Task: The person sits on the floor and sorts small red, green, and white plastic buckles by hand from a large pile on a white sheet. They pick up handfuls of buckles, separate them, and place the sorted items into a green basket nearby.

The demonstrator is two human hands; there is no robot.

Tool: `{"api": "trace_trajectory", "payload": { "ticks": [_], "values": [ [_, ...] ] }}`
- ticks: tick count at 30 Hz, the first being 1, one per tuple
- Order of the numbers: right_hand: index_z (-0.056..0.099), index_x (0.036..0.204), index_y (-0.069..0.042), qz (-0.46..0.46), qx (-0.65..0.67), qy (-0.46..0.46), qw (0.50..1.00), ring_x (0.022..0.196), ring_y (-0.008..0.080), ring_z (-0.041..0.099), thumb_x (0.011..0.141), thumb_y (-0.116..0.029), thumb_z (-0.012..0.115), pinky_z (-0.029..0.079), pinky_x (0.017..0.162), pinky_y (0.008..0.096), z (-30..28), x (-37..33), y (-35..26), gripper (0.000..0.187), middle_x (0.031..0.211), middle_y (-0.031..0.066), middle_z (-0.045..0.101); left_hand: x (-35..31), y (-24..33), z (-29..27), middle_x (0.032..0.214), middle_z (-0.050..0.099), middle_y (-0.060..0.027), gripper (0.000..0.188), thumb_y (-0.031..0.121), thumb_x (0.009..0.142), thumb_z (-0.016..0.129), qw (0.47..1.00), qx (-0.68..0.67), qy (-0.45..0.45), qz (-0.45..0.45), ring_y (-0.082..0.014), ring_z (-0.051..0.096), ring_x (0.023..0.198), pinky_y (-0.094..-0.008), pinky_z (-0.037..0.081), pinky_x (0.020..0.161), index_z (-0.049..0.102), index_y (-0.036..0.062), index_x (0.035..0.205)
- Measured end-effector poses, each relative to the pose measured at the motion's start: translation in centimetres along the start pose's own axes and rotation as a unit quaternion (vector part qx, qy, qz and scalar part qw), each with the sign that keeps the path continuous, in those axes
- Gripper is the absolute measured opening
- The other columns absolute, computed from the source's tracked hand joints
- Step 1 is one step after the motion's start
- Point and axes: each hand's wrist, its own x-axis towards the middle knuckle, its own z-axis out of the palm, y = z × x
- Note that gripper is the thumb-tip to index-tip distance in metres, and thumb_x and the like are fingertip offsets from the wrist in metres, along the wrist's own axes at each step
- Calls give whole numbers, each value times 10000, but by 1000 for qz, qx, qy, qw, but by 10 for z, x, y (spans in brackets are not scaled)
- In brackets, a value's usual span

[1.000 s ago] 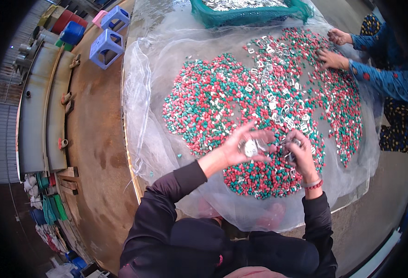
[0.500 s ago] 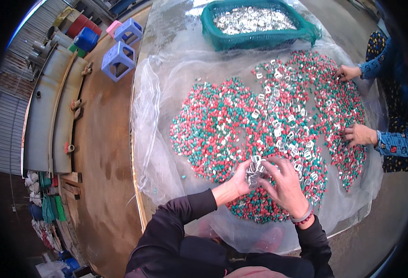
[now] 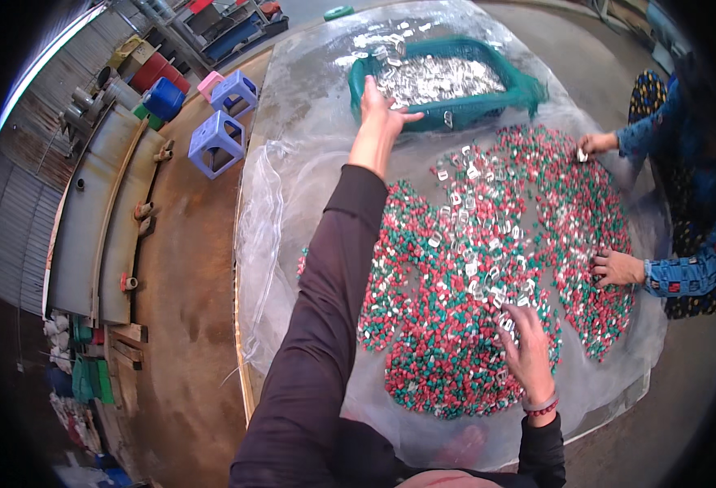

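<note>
My left hand [image 3: 384, 118] reaches over the near left rim of a green mesh-lined basket [image 3: 456, 112], its fingers spread with nothing in them. Small silver buckle-like pieces [image 3: 443, 77] fill the basket, and a few blurred ones show by its far left corner and near rim. My right hand [image 3: 529, 351] is low over the pile of red, green and white pebble-like bits [image 3: 447, 358]. Its thumb and fingers are curled around a silver buckle-like piece [image 3: 507, 324]. More such pieces lie scattered among the bits just beyond it.
A translucent sheet [image 3: 264, 244] covers the table under the pile. Across the right side, another person's hands [image 3: 618, 268] work in the bits, one pinching a pale piece. Purple plastic stools [image 3: 216, 145] stand on the floor at left, near a long metal trough [image 3: 102, 220].
My left hand has left my right hand, carried its handful of silver pieces forward to the basket and opened there. My right hand has lowered to the pile. The view has shifted.
</note>
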Motion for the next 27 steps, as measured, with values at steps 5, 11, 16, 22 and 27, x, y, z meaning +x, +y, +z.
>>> {"api": "trace_trajectory", "payload": {
  "ticks": [5,11,16,22,27],
  "values": [
    [469,1346,-34,53,-38,-7,998,1006,369,540,814,-67,677,446,880,409,4,-2,43,572,1085,197,531,-57,-84,-104,1126,633,-124,404,215,926,595,908,364,-190,-83,-250,626,1012,-398,514,900,551,17,1276],
    [229,1508,-286,32,-112,-168,979,1337,491,285,659,-153,830,309,1084,529,52,54,87,1048,1436,309,291,-85,-164,-173,1231,589,-133,575,85,712,735,428,817,-328,205,-310,557,1120,-442,449,978,592,137,1266],
    [315,1451,-198,8,-267,-201,942,1208,487,412,690,-99,789,526,880,495,119,79,94,902,1370,290,355,-99,-201,-175,1209,563,-178,394,-27,743,597,428,832,-294,196,-382,538,1109,-448,475,930,592,39,1131],
    [498,1228,-53,-37,-250,-180,951,1074,431,537,795,15,572,524,847,444,141,39,96,444,1182,267,513,-188,-207,-192,1068,571,-201,336,-7,748,592,435,768,-406,236,-372,588,1017,-434,507,863,546,-18,1080],
    [503,1314,-67,310,403,-143,849,964,188,607,969,-147,516,582,659,333,101,23,96,354,1164,122,576,-190,-172,-203,1022,599,-185,425,-15,749,577,490,730,-437,190,-351,609,981,-443,511,836,579,38,1171]
  ]
}}
